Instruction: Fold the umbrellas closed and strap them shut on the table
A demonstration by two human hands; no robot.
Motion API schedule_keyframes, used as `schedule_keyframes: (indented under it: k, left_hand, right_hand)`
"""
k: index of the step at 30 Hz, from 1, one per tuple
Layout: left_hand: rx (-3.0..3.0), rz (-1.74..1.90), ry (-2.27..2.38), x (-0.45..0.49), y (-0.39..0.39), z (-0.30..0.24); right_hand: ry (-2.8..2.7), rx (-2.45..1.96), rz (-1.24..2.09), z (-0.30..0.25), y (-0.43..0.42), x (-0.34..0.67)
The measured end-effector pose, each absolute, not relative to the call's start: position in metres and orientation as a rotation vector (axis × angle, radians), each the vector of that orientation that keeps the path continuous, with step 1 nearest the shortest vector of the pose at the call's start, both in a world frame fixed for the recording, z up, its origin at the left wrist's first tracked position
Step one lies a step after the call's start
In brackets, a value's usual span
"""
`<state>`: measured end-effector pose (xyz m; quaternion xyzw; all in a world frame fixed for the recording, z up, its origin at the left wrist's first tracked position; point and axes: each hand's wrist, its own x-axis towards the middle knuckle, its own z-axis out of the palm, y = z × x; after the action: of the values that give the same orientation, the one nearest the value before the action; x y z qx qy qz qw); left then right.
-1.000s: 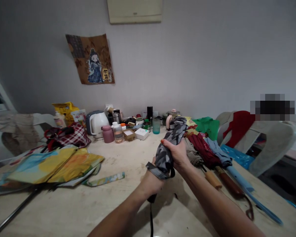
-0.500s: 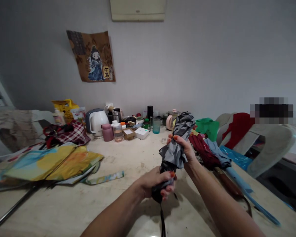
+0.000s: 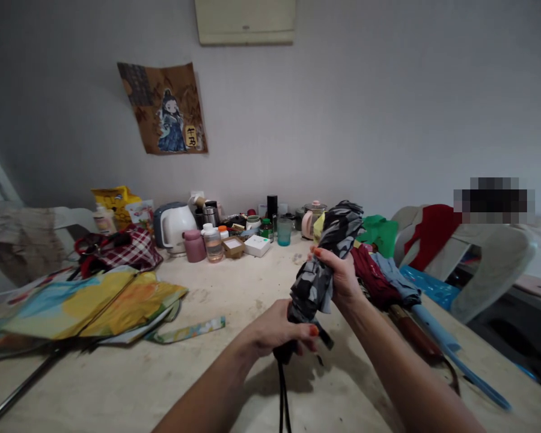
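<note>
I saw left hand (image 3: 282, 331) clenched on folded umbrella (image 3: 324, 258) handle | right hand (image 3: 340, 276) wrapped mid-canopy | axis tilted up-away, rightward

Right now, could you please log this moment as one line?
left hand: grips handle end | right hand: wraps folded grey umbrella | umbrella: above table, tilted

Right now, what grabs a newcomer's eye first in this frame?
Centre frame: the left hand grips the handle end of a folded grey camouflage umbrella while the right hand wraps its canopy. On the left of the table lies a bright yellow-and-blue umbrella; a cartoon poster hangs on the wall above.
</note>
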<state>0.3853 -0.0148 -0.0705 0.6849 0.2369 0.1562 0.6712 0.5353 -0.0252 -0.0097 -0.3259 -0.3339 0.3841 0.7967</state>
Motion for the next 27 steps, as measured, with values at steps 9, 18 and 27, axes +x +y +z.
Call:
schedule_keyframes:
  k: [9, 18, 27]
  left_hand:
    - [1.834, 0.593, 0.845, 0.391, -0.022, -0.072]
    - [1.903, 0.403, 0.976, 0.388, -0.014, -0.071]
    - [1.596, 0.595, 0.379, 0.374, -0.012, -0.055]
  right_hand:
    - [-0.682, -0.752, 0.843, -0.005, -0.027, 0.530]
    - [-0.618, -0.830, 0.666, -0.005, -0.022, 0.528]
    - [-0.732, -0.862, 0.875, -0.012, -0.031, 0.514]
